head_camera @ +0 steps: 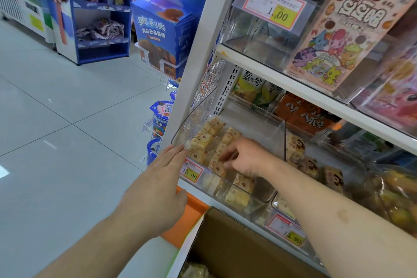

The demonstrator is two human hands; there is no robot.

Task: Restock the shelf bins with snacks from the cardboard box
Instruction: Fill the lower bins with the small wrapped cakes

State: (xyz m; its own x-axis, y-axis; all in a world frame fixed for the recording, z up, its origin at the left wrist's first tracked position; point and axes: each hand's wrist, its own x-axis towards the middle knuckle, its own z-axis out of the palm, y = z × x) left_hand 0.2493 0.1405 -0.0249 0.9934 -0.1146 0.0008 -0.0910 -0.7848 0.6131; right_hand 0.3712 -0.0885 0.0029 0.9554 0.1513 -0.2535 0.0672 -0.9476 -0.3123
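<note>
A clear plastic shelf bin (274,130) on the middle shelf holds several yellow wrapped snack packets (206,140). My right hand (244,157) reaches into this bin from the right, its fingers curled down onto the packets. Whether it pinches one I cannot tell. My left hand (158,189) is outside the bin with straight fingers, the fingertips touching its front left corner. The open cardboard box (228,246) sits below the shelf at the bottom, with a pale wrapped packet (195,271) visible inside.
A second bin (316,165) of brown-printed packets stands to the right. An empty clear bin (259,36) with a 1.00 price tag and a pink cartoon box (352,29) are on the shelf above. Blue cookie displays (162,29) stand on the tiled floor to the left.
</note>
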